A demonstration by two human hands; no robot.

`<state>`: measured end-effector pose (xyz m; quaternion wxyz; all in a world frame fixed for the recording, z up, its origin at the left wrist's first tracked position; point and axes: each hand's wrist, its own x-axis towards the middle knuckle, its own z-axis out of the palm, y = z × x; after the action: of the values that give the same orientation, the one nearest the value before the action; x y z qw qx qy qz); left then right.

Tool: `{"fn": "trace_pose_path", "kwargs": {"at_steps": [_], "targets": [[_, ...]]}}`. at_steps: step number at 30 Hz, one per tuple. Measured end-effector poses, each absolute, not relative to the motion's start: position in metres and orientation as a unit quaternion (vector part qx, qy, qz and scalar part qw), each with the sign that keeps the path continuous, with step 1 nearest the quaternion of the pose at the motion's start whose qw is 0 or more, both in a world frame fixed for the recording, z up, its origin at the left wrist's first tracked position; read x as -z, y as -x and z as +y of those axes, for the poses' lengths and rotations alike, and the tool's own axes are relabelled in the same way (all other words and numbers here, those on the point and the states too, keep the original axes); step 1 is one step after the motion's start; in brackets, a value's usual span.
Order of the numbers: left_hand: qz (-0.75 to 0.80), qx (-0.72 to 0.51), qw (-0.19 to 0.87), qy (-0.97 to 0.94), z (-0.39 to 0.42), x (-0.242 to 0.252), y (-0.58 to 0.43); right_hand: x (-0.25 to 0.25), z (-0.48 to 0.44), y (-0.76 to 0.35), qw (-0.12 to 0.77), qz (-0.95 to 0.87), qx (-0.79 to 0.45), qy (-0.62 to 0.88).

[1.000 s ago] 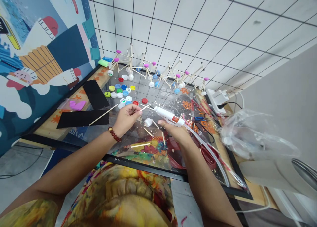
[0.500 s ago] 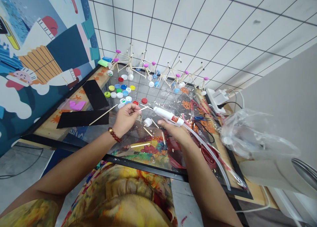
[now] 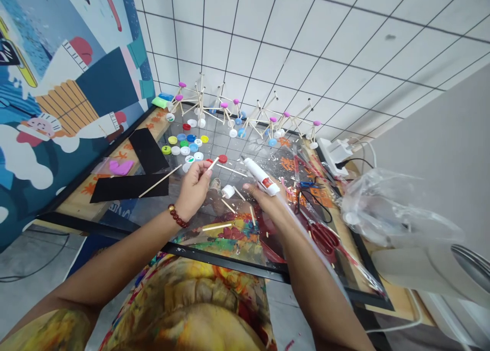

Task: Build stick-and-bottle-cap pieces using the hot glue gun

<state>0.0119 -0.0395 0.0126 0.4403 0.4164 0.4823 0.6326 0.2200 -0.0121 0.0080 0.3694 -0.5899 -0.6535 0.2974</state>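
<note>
My left hand (image 3: 194,185) pinches a short wooden stick (image 3: 213,163) between thumb and fingertips, its free end pointing up and away. My right hand (image 3: 268,197) is wrapped round a white hot glue gun (image 3: 259,175), its dark nozzle pointing up and to the left, apart from the stick. Between the hands a white bottle cap (image 3: 228,191) lies on the glossy tabletop with several cut stick pieces (image 3: 216,227) around it. A longer thin stick (image 3: 232,170) lies just beyond. Several coloured bottle caps (image 3: 185,150) sit beyond my left hand.
Stick figures with pink blobs and cap feet (image 3: 237,118) line the back edge. Black strips (image 3: 130,188) and pink clay (image 3: 121,167) lie left. Red-handled scissors (image 3: 324,237), a power strip (image 3: 332,157) and a clear plastic bag (image 3: 383,208) are on the right.
The glue gun has drawn back to the right, its nozzle away from the stick and tilted more upward. My left hand has turned the stick to point more steeply upward.
</note>
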Motion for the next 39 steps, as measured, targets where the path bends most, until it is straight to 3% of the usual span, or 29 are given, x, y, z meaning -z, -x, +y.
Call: {"fn": "trace_pose_path", "kwargs": {"at_steps": [3,6,12,23,39], "targets": [[0.419,-0.607,0.581,-0.343,-0.058,-0.026,-0.027,-0.005,-0.008,-0.224,0.369,-0.694,-0.190,0.589],[0.404,-0.579,0.647,-0.288,-0.079,-0.037,-0.046,-0.002,-0.004,-0.229,0.359,-0.728,-0.109,0.573],[0.459,-0.512,0.664,-0.295,-0.100,-0.028,-0.092,-0.001,-0.004,-0.227,0.347,-0.732,-0.028,0.585],[0.426,-0.550,0.661,-0.281,-0.090,-0.032,-0.116,-0.007,-0.007,-0.223,0.335,-0.748,0.009,0.573],[0.404,-0.548,0.682,-0.265,-0.077,-0.044,-0.112,-0.011,-0.011,-0.222,0.273,-0.762,-0.030,0.586]]}}
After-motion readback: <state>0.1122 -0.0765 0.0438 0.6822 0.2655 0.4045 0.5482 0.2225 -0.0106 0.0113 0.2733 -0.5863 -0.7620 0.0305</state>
